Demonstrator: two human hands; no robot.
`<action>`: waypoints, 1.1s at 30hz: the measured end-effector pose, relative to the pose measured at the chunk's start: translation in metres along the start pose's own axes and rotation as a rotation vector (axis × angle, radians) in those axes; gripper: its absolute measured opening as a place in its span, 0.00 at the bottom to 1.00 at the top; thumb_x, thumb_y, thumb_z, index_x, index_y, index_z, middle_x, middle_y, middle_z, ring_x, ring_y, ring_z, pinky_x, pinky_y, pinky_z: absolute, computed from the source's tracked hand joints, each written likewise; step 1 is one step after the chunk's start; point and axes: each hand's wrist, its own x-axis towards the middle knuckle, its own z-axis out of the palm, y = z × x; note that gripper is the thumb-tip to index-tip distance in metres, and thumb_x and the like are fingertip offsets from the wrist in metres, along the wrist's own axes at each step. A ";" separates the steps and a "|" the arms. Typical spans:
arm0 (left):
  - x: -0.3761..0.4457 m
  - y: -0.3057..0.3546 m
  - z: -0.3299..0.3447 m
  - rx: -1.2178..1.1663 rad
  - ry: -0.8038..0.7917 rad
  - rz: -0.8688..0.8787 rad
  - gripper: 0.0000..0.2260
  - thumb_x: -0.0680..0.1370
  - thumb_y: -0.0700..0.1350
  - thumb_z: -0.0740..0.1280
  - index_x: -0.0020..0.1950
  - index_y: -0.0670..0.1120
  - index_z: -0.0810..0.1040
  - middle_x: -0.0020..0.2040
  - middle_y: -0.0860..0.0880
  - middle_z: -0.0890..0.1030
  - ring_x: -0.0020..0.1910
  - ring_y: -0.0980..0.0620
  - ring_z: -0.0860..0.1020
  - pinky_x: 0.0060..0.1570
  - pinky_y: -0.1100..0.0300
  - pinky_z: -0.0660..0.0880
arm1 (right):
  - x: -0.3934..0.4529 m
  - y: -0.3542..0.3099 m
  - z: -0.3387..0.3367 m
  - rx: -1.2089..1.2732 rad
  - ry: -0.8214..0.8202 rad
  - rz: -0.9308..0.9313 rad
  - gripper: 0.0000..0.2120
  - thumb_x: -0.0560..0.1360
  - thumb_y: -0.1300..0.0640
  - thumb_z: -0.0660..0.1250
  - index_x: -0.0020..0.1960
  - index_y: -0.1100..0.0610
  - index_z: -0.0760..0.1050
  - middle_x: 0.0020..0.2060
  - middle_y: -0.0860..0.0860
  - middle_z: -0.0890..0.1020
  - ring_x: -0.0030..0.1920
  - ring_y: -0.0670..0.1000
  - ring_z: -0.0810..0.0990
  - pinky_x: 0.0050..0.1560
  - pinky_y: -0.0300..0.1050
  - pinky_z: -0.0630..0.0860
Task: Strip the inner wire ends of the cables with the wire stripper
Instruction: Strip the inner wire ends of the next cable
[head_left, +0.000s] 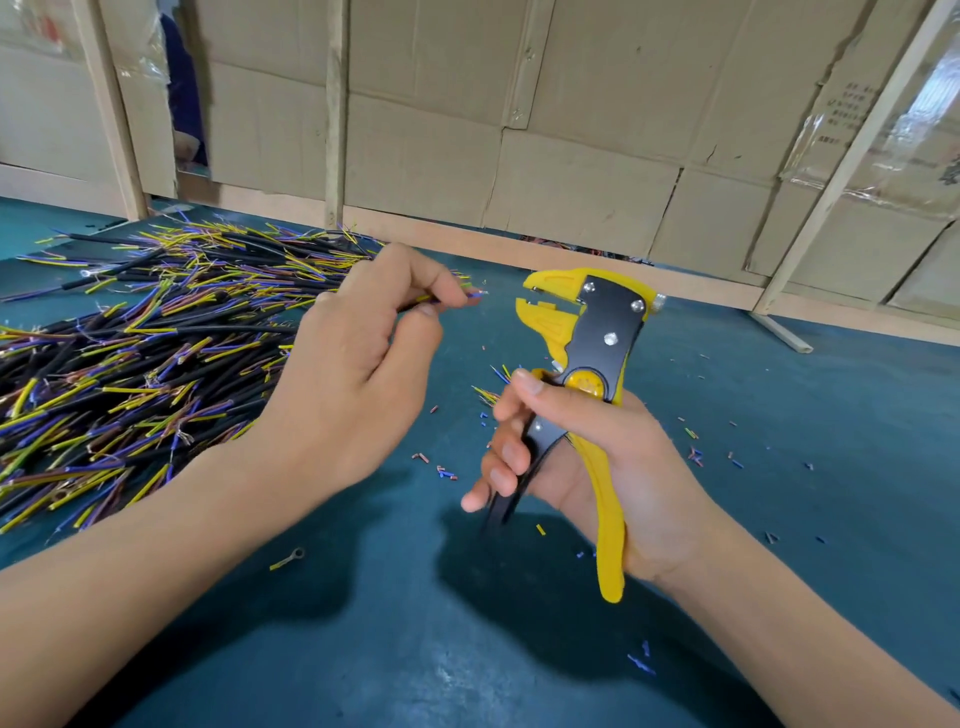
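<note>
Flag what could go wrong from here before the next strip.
1. The left hand pinches the wire ends close to their tips, so the fingertips may end up near the head of the wire stripper once the wires go in.
2. Several coloured ends fan out together; more than one could enter the head at once.
3. Insulation scraps litter the table and could get under the right hand.

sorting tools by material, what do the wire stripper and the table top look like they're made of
Wire stripper: the yellow jaws and handle look like moulded matte plastic; the black side plates look like painted metal, with shiny silver rivets or screws. Table top: a dark teal mat, probably rubber or vinyl, judging by its soft sheen and scuffs.
</note>
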 end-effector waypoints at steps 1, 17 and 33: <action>-0.001 0.000 0.001 -0.016 -0.009 -0.007 0.09 0.79 0.40 0.57 0.54 0.49 0.74 0.51 0.62 0.83 0.45 0.63 0.79 0.43 0.67 0.70 | 0.001 0.001 0.001 0.002 0.057 -0.030 0.12 0.77 0.55 0.69 0.44 0.64 0.81 0.29 0.59 0.73 0.30 0.58 0.74 0.40 0.60 0.80; -0.015 0.009 0.013 0.085 -0.199 0.165 0.12 0.81 0.39 0.60 0.61 0.53 0.67 0.56 0.62 0.82 0.59 0.72 0.72 0.62 0.59 0.59 | 0.003 0.001 -0.002 -0.131 0.333 -0.159 0.06 0.72 0.56 0.74 0.42 0.59 0.82 0.35 0.59 0.81 0.34 0.59 0.79 0.40 0.55 0.80; -0.017 0.005 0.025 -0.262 -0.116 -0.029 0.12 0.81 0.43 0.61 0.64 0.52 0.68 0.45 0.56 0.77 0.49 0.47 0.79 0.39 0.53 0.75 | 0.005 0.004 -0.004 -0.163 0.385 -0.173 0.03 0.70 0.58 0.71 0.38 0.57 0.83 0.34 0.59 0.82 0.34 0.58 0.79 0.41 0.54 0.80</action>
